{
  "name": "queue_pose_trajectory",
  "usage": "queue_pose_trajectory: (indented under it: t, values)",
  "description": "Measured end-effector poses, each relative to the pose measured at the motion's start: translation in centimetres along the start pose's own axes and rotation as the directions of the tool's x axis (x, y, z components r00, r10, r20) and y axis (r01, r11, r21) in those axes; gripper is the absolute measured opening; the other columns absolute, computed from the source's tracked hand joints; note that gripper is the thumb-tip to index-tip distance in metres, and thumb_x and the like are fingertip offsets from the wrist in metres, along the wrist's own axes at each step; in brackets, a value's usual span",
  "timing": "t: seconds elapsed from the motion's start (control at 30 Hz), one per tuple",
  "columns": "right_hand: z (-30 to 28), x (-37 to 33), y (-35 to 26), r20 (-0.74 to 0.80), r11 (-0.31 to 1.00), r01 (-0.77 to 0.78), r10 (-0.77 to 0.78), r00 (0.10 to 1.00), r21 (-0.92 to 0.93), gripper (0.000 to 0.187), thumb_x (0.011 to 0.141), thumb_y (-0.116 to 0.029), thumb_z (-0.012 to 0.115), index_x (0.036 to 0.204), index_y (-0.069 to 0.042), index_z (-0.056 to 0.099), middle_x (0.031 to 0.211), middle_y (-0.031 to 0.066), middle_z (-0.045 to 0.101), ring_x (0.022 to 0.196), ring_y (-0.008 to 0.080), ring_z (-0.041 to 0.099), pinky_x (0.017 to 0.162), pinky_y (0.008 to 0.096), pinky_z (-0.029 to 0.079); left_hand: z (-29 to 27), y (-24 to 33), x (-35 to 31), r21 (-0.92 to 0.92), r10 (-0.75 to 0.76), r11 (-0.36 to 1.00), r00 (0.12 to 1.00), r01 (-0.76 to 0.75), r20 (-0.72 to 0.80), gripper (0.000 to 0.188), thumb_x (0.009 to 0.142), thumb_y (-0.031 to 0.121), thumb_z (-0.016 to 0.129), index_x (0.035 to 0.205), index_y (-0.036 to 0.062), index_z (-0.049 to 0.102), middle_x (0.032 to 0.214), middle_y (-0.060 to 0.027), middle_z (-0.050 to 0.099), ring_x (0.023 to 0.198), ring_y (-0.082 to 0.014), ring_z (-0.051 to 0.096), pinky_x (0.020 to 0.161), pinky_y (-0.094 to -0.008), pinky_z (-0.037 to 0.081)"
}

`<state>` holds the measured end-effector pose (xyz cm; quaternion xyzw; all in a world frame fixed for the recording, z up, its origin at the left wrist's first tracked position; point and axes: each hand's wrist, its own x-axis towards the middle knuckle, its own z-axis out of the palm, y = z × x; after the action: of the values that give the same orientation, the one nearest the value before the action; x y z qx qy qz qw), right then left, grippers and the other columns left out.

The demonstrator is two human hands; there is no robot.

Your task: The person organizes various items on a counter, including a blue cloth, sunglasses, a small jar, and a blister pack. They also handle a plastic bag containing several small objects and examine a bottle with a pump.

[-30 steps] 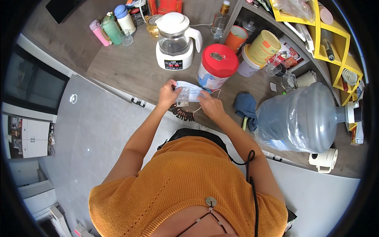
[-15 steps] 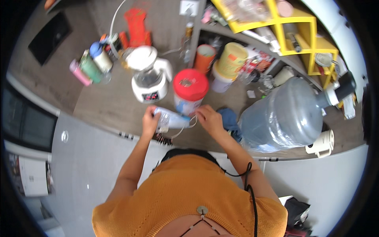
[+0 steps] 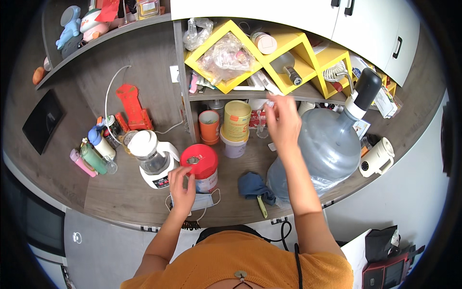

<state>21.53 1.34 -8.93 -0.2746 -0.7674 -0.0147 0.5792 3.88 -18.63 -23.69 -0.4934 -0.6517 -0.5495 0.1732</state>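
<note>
My left hand [image 3: 182,191], its fingers loosely bent and apart, hovers at the front of a canister with a red lid [image 3: 205,161]. Under and beside that hand lies a pale blue face mask [image 3: 203,202] with white ear loops, partly covered by the hand. My right hand [image 3: 285,123] is raised toward the shelf edge, fingers bent and spread, with nothing visible in it. Just beyond its fingertips are white packets [image 3: 268,83] on the shelf; whether they touch is unclear. A coiled black cord [image 3: 191,225] sits at the desk edge.
Left of the canister stands a white blender-like appliance [image 3: 156,161]. Behind are an orange cup [image 3: 209,127] and stacked yellow tubs [image 3: 237,120]. A large water bottle with pump [image 3: 317,147] stands at right, near a blue cloth [image 3: 253,185] and cream kettle [image 3: 377,158]. Yellow cubbies [image 3: 272,58] line the shelf.
Both hands have let go of the face mask, which now lies on the desk. My right hand has risen forward to the shelf. The view has tilted up, showing more shelves and cabinets.
</note>
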Motion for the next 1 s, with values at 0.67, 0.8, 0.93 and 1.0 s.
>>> queue_pose_trajectory:
  t: [0.67,0.8,0.93,1.0]
  values:
    - [2.1,12.7,1.3,0.156,0.917,0.208,-0.163,0.974,-0.341,0.062,0.074,-0.004,0.052,0.130,-0.028,0.042,0.122,0.0219,0.050,0.081,0.0372,0.064,0.069,0.0442,0.053,4.4,5.4,14.0,-0.120,0.302,0.940,0.943,-0.320,-0.142,0.026,0.075,0.001,0.062,0.101,0.0025,0.060,0.099,-0.0141,0.058,0.093,-0.0309,0.053,0.082,-0.0377,0.042]
    - [1.9,12.6,0.6,0.224,0.940,0.154,-0.086,0.971,-0.305,0.053,0.073,-0.009,0.060,0.122,-0.023,0.048,0.120,0.0167,0.052,0.092,0.0366,0.061,0.075,0.0439,0.051,5.1,5.1,13.5,-0.150,0.295,0.939,0.948,-0.311,-0.119,0.027,0.075,0.002,0.062,0.102,0.0023,0.060,0.099,-0.0142,0.058,0.093,-0.0314,0.054,0.082,-0.0377,0.043]
    - [1.9,12.3,0.7,0.119,0.948,0.172,-0.145,0.982,-0.267,0.043,0.076,-0.014,0.064,0.116,-0.022,0.049,0.109,0.0159,0.054,0.086,0.0361,0.061,0.073,0.0441,0.051,5.0,5.4,13.3,-0.159,0.289,0.940,0.951,-0.303,-0.109,0.027,0.075,0.002,0.062,0.102,0.0020,0.060,0.099,-0.0141,0.058,0.093,-0.0315,0.054,0.082,-0.0376,0.043]
    - [1.9,12.2,0.8,0.072,0.957,0.133,-0.118,0.990,-0.260,0.041,0.078,-0.017,0.063,0.116,-0.022,0.049,0.110,0.0159,0.054,0.087,0.0363,0.061,0.074,0.0441,0.051,4.8,5.3,13.2,-0.167,0.289,0.938,0.951,-0.304,-0.110,0.026,0.075,0.001,0.062,0.101,0.0019,0.060,0.099,-0.0140,0.058,0.093,-0.0313,0.054,0.082,-0.0376,0.043]
